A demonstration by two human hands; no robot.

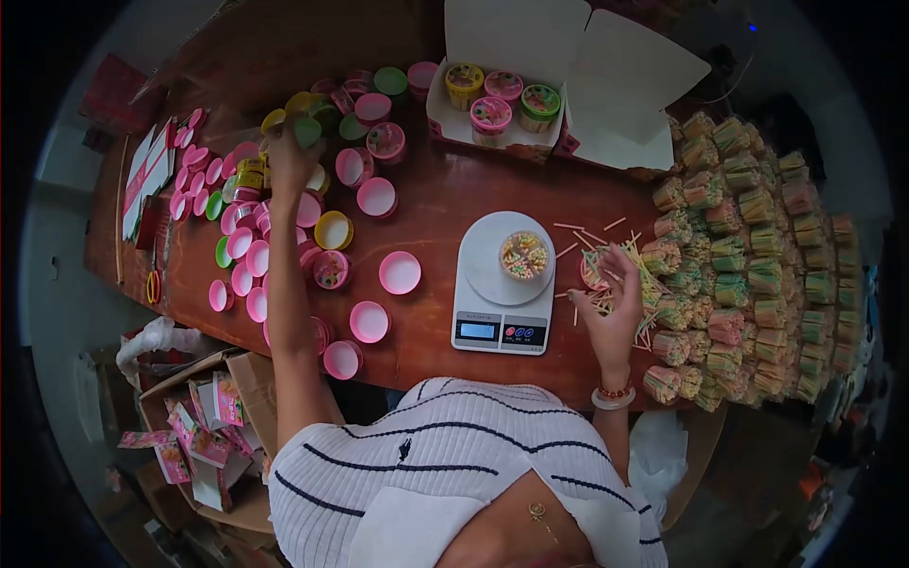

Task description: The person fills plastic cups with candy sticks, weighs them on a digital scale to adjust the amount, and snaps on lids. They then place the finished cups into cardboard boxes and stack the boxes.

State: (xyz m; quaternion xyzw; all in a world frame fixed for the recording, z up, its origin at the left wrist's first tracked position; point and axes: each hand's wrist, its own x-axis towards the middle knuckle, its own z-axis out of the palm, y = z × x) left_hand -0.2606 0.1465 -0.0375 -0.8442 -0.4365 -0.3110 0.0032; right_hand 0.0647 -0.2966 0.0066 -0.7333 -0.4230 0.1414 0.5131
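My left hand [294, 163] reaches far out among small round tubs and lids, touching or very near a green lid [307, 131]; its fingers are mostly hidden. My right hand [615, 298] is open, with fingers apart and curved over a loose pile of thin pastel sticks [653, 295]. A pink lid [594, 275] shows beside its fingers. Between my hands stands a white kitchen scale [471, 312] with a lit display. On its round plate sits a clear tub [524, 256] filled with sticks, their ends facing up.
Many bundles of pastel sticks [729, 260] are stacked at the right. An open white box [592, 104] at the back holds several filled tubs [490, 115]. Pink lids [369, 322] spread across the left. Yellow-handled scissors [153, 286] lie near the left edge, above a cardboard box [256, 388] of printed packaging.
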